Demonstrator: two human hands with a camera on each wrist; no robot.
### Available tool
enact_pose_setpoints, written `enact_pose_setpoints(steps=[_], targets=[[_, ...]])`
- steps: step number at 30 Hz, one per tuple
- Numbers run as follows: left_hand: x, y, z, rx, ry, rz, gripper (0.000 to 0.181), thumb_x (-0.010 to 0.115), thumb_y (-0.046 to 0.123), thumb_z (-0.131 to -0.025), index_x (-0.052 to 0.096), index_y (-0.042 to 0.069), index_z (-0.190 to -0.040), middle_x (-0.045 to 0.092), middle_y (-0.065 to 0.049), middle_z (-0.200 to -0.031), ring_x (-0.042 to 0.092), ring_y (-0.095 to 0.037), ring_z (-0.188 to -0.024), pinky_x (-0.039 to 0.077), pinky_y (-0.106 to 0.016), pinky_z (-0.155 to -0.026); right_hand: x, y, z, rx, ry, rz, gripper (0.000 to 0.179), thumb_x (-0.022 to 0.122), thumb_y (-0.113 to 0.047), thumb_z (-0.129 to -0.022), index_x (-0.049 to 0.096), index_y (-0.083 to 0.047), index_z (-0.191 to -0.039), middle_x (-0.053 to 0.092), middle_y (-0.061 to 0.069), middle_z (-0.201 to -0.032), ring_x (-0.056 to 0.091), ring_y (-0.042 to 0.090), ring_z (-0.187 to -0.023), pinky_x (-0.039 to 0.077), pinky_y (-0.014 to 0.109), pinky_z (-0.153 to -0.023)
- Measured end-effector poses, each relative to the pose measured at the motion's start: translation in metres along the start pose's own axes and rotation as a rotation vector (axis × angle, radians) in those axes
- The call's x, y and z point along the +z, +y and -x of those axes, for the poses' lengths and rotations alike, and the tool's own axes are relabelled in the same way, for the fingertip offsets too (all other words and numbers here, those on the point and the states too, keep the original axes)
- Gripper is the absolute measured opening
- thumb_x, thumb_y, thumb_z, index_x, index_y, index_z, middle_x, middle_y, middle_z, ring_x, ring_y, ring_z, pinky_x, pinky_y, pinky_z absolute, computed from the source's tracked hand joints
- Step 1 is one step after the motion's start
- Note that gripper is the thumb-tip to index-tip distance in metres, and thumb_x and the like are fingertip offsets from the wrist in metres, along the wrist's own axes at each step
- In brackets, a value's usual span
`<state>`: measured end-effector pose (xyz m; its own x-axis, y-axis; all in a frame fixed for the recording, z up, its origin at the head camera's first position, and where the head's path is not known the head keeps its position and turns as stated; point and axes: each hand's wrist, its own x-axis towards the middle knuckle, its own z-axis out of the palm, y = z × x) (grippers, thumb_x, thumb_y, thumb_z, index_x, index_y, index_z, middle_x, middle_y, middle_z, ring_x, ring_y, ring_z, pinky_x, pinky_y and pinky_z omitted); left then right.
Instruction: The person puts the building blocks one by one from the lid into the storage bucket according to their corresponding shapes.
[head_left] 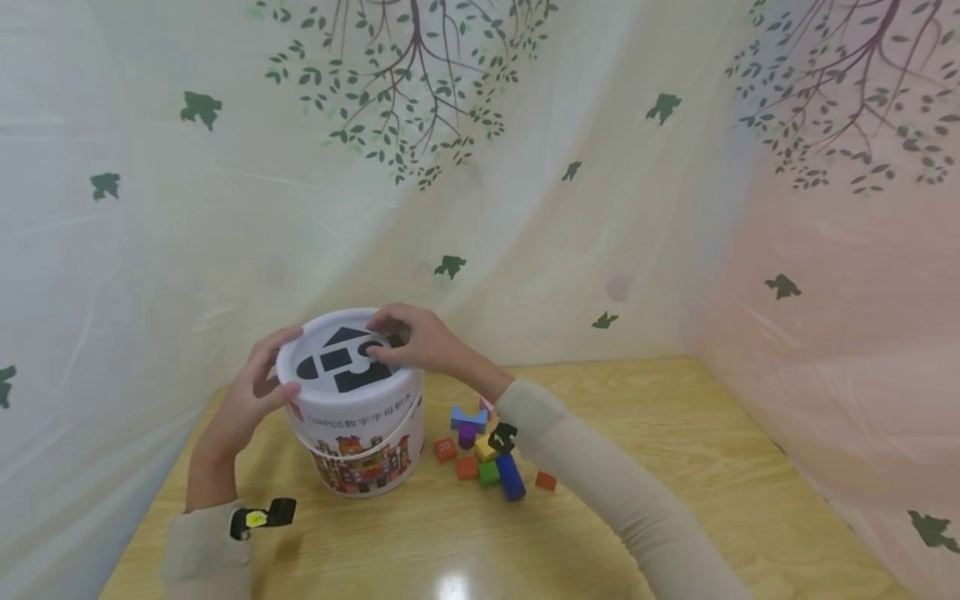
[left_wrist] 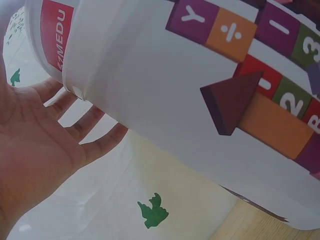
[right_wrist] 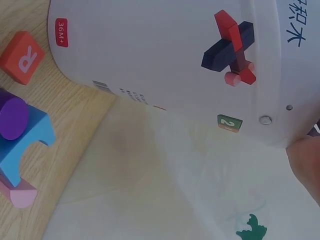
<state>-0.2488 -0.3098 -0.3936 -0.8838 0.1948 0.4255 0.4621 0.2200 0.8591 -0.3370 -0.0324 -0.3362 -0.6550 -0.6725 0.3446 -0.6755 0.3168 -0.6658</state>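
A white toy-block bucket [head_left: 352,450], printed with a block castle, stands on the wooden table. Its white lid [head_left: 303,387] has several dark block-shaped areas. My left hand [head_left: 251,392] grips the bucket's left side at the rim, thumb at the front and fingers spread behind. The left wrist view shows those fingers [left_wrist: 90,120] against the bucket wall. Over the lid's right part is my right hand [head_left: 420,337], fingers bent, thumb at the lid's round area. I cannot tell whether it holds something. Only a bit of that hand [right_wrist: 305,162] shows in the right wrist view.
Loose blocks lie right of the bucket: a blue arch [head_left: 468,419], a purple cylinder [head_left: 467,435], a yellow block [head_left: 485,449], a green cube [head_left: 488,474], a dark blue cylinder [head_left: 511,478] and several red-orange ones. A leaf-patterned curtain [head_left: 525,250] hangs behind the table [head_left: 675,433].
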Motion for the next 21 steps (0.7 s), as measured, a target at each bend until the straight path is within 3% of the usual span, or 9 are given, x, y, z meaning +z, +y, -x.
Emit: enact_pose_setpoints(steps=[8,13,21], targets=[[-0.001,-0.001,-0.001,-0.001,0.001,0.004,0.069,0.057,-0.002,-0.096,0.031,0.012,-0.159,0.028,-0.002,-0.159,0.035,-0.007,-0.137,0.038,-0.009,-0.099,-0.008,-0.003,-0.002,-0.009,-0.048,-0.053,0.036,0.076,-0.018,-0.091,0.066,-0.007,-0.124,0.069,0.006,-0.121,0.065,0.016,-0.112,0.051,0.021,-0.096],[-0.002,-0.001,-0.002,-0.014,0.006,-0.015,0.070,0.058,-0.001,-0.096,0.031,0.013,-0.159,0.028,-0.001,-0.159,0.034,-0.007,-0.138,0.038,-0.011,-0.100,-0.016,-0.006,-0.001,0.000,-0.068,-0.050,0.037,0.076,-0.018,-0.091,0.066,-0.008,-0.125,0.069,0.007,-0.122,0.065,0.017,-0.113,0.053,0.027,-0.099],[-0.001,0.001,-0.001,-0.012,0.007,-0.018,0.070,0.058,-0.001,-0.096,0.032,0.012,-0.159,0.027,-0.004,-0.160,0.036,-0.008,-0.136,0.038,-0.009,-0.100,-0.041,0.006,0.010,-0.015,0.019,-0.047,0.036,0.074,-0.020,-0.092,0.066,-0.007,-0.125,0.070,0.008,-0.122,0.065,0.016,-0.113,0.052,0.039,-0.105]])
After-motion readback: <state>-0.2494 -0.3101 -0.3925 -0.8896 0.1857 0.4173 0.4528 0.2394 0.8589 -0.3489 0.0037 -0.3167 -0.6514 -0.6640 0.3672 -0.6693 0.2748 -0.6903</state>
